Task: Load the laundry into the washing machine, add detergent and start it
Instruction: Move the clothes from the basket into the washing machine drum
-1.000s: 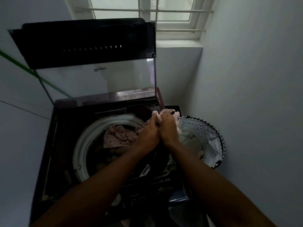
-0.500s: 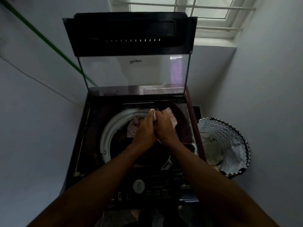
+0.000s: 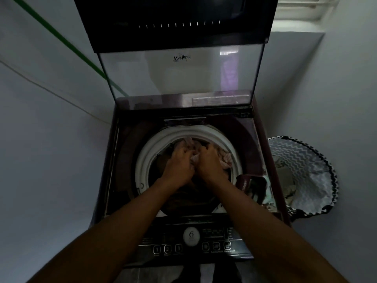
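I see left hand point(image 3: 179, 164) and right hand point(image 3: 210, 162) both clenched on pale crumpled cloth point(image 3: 194, 159) inside round white-rimmed drum point(image 3: 146, 160); glass lid point(image 3: 179, 76) upright; zigzag fabric basket point(image 3: 306, 160) beside.

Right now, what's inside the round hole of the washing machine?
Pinkish clothes and darker ones lie in the drum. The left hand and right hand grip a pale piece. Whatever lies underneath is covered.
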Tool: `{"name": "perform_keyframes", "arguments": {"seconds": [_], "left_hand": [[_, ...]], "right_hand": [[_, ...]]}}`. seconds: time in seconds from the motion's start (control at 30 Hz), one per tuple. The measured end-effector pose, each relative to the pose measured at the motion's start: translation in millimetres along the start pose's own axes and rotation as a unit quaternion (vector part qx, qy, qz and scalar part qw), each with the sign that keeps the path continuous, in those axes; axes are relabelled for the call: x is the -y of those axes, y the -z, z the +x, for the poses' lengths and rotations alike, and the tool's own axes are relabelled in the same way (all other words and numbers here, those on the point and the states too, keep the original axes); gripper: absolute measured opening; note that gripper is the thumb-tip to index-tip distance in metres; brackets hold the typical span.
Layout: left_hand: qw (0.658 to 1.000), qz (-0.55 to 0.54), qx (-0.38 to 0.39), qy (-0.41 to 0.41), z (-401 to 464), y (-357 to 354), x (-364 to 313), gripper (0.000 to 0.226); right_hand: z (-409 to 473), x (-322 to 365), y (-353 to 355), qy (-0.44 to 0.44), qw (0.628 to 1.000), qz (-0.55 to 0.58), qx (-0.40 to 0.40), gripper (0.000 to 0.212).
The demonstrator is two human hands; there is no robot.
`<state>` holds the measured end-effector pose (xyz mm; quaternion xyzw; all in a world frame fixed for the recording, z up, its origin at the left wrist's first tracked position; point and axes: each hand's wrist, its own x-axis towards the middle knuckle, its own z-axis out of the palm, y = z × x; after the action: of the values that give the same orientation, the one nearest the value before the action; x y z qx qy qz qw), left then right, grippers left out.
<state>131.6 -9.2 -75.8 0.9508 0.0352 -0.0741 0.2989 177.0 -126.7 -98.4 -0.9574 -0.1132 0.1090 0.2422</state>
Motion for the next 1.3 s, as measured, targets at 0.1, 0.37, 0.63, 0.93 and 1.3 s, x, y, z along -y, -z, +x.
{"name": "perform_keyframes", "arguments": {"seconds": [0.1,0.37,0.63,0.93,1.3], "left_hand": [[0.997,0.012,0.068,0.02,10,-12,14,0.046],[0.979,0.038,0.195,0.048,6,-29,38,0.063],[0.992,0.03,0.125,0.021,21,-17,19,0.059],[0.998,-0.014,0.061,-0.006,27,-7,-21,0.054],[0.994,-0.063,-0.021,-0.087,49,-17,-97,0.031]], "right_hand": [[5,-2,-9,-0.003,0.998,0.058,0.017,0.039],[7,-48,-64,-0.085,0.938,0.002,0.337,0.073],[27,-48,-13,-0.054,0.965,-0.111,0.232,0.047],[17,-23,25,0.026,0.996,0.062,0.055,0.022],[9,-61,90,-0.027,0.98,0.027,-0.194,0.01]]}}
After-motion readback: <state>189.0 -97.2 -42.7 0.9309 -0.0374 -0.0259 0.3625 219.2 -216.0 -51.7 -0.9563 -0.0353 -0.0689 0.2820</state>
